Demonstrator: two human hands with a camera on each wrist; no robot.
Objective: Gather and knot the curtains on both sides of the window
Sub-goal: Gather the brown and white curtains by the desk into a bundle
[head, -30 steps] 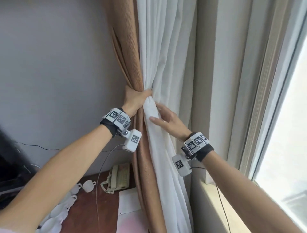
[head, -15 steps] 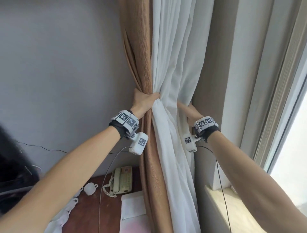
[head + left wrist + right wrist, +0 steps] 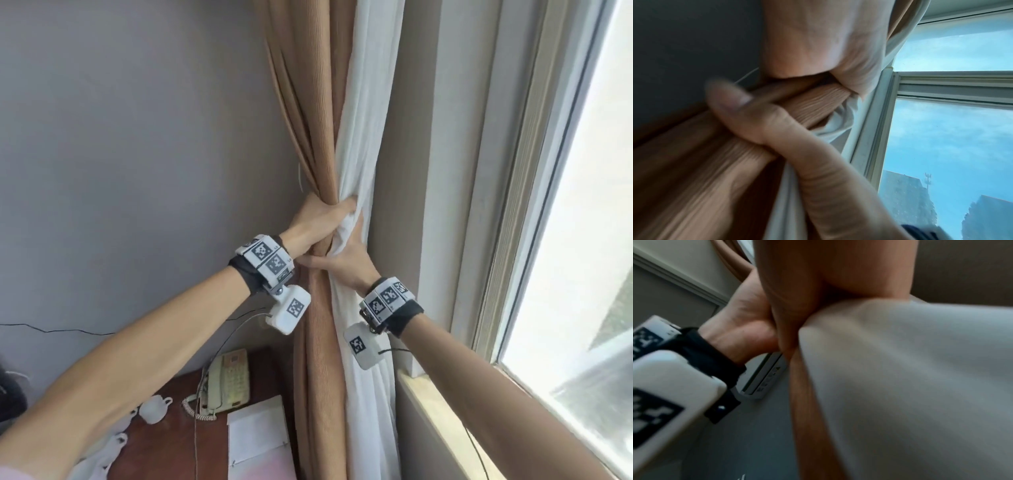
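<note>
A brown curtain [image 3: 308, 120] and a white sheer curtain [image 3: 370, 102] hang side by side left of the window, bunched into one bundle at mid height. My left hand [image 3: 322, 219] grips that bundle from the left, fingers curled over both fabrics. Directly beneath it my right hand [image 3: 342, 260] holds the same bundle, its thumb [image 3: 308, 262] across the front and its fingers going behind the white cloth. The left wrist view shows that thumb [image 3: 731, 104] pressed over the brown curtain [image 3: 818, 104] and the white curtain [image 3: 838, 129]. In the right wrist view, white curtain [image 3: 920, 386] fills the frame beside my left hand [image 3: 740, 324].
Below left, a wooden desk [image 3: 171, 445] carries a telephone [image 3: 227, 380], white cups [image 3: 156, 407] and a sheet of paper [image 3: 257, 431]. The window [image 3: 582, 274] and its sill [image 3: 438, 411] run along the right. A grey wall lies behind the curtains.
My right hand has come out from behind the white curtain and closed round the bundle just under my left hand. The white curtain is now drawn in narrow against the brown one.
</note>
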